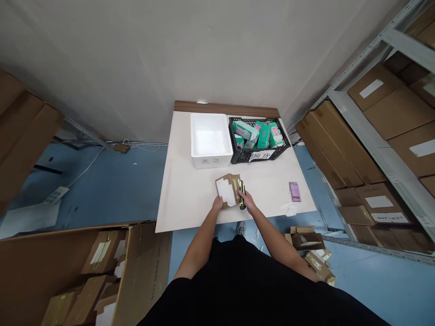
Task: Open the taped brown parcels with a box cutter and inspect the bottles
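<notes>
A small brown cardboard box (234,180) with a torn-edged white label lies on the table near its front edge. My left hand (218,203) grips the box at its lower left corner, thumb on top. In my right hand (248,200) is a black and yellow utility knife (242,199), its front end lying along the box's right side. Whether the blade touches the cardboard is too small to tell. Beyond the box stand a white foam box (211,161) with nothing visible inside and a black plastic crate (243,157) of green and pink cartons (263,136).
On the table's (183,194) right lie a purple blurred packet (295,192) and crumpled white plastic (289,209). A large carton (146,262) holding boxes stands at lower left. Metal shelves (370,122) with cartons line the right; discarded boxes (307,241) lie on the floor below.
</notes>
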